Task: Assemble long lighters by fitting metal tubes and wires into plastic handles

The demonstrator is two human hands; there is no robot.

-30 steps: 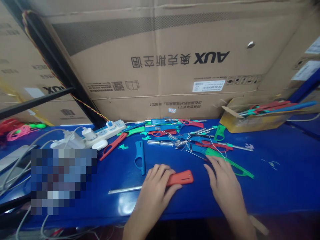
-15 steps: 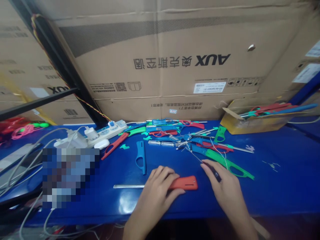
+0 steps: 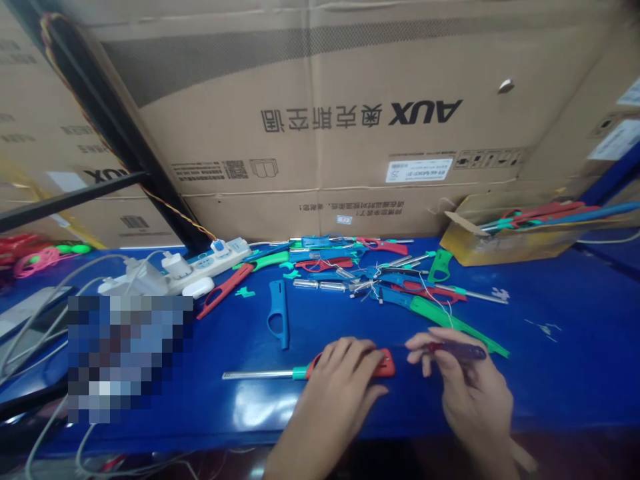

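A red long-nosed gas lighter [image 3: 387,365] lies flat near the table's front edge, its metal tube pointing left from a teal collar. My left hand [image 3: 340,380] is closed over its body, pressing it to the table and hiding much of it. In my right hand [image 3: 473,393] is a screwdriver [image 3: 465,351] with a dark purplish handle, gripped between thumb and fingers. Its shaft points left towards the lighter's end; the blurred tip leaves contact unclear. A blue lighter handle shell [image 3: 279,313] lies behind my left hand.
Behind my hands lies a heap of lighter parts, including a green shell [image 3: 445,313], wires and small tanks [image 3: 320,285]. A yellow carton [image 3: 505,250] of lighters stands back right. At left are a power strip [image 3: 210,265] and cables. Large cardboard [image 3: 320,80] backs the table.
My right hand has turned the screwdriver from pointing at the heap to pointing left at the red lighter. My left hand has slid right along the lighter, exposing its teal collar.
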